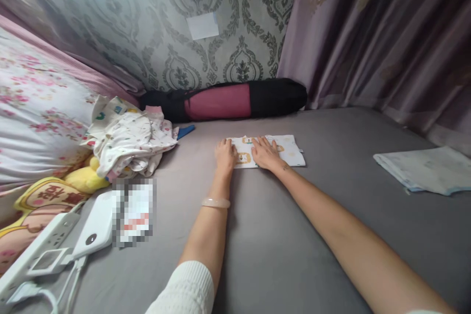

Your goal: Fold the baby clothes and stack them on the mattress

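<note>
A white cloth (292, 149) with yellow-orange lion-like prints lies folded into a flat rectangle on the grey bed sheet (279, 235). My right hand (266, 153) rests flat on its middle, fingers spread. At the cloth's left end is my left hand (225, 154), fingers pointing forward and slightly bent, palm down, with nothing visibly gripped. Part of the cloth is hidden beneath both hands. A pale bangle (215, 203) circles my left wrist.
Crumpled printed clothes (128, 137) are heaped at left, near a power strip (55, 235), a white power bank (97, 223) and a yellow plush toy (86, 176). A black and maroon long bag (221, 101) lies along the wall. Another folded cloth (427, 169) is at right.
</note>
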`<state>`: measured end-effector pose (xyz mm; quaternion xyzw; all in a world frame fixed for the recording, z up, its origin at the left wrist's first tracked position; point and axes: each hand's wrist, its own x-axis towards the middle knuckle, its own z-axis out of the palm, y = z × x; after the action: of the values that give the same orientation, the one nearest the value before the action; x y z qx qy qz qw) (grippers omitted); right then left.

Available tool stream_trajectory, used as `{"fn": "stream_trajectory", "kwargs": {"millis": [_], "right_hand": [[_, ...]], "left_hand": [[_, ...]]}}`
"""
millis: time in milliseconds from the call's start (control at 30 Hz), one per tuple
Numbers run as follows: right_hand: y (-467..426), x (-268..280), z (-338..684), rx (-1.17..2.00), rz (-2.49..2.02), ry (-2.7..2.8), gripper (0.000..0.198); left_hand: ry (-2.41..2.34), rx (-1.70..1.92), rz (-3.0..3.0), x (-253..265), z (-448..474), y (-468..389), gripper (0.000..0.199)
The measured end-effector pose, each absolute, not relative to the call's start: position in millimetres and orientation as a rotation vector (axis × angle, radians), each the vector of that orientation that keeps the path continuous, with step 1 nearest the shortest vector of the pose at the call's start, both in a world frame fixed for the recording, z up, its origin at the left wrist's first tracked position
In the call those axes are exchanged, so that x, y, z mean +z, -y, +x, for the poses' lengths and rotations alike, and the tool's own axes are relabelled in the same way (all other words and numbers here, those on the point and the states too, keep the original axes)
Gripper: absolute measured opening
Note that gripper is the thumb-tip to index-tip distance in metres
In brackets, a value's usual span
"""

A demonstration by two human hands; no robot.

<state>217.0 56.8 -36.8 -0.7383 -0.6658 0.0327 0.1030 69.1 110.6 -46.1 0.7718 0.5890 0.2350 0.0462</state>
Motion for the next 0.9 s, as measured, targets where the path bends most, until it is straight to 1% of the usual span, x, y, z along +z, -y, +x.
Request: {"fn": "stream_trajectory", "kwargs": {"millis": [133, 267, 400, 733, 900], "right_hand": [[-65, -39, 202, 0.094, -2.165, 1.962, 0.054], [-67, -47, 195, 0.040, -2.177, 1.964, 0.054], [-66, -50, 195, -0.014, -2.176, 1.970, 0.054], [-74, -40, 181, 0.035, -2.107, 2.002, 0.054], [-81, -44, 168, 0.038, -2.071, 2.036, 0.054]], "left_hand": [[-1.943, 0.710, 2.092, -46, 54, -120, 0.033], [-1.965, 0.669, 1.969, -44, 49, -122, 0.032], [-1.950, 0.669, 1.946, -43, 48, -122, 0.031], [-1.960, 0.748, 1.901, -42, 45, -125, 0.032], [-1.964, 0.770, 1.895, -47, 45, -129, 0.032]]}}
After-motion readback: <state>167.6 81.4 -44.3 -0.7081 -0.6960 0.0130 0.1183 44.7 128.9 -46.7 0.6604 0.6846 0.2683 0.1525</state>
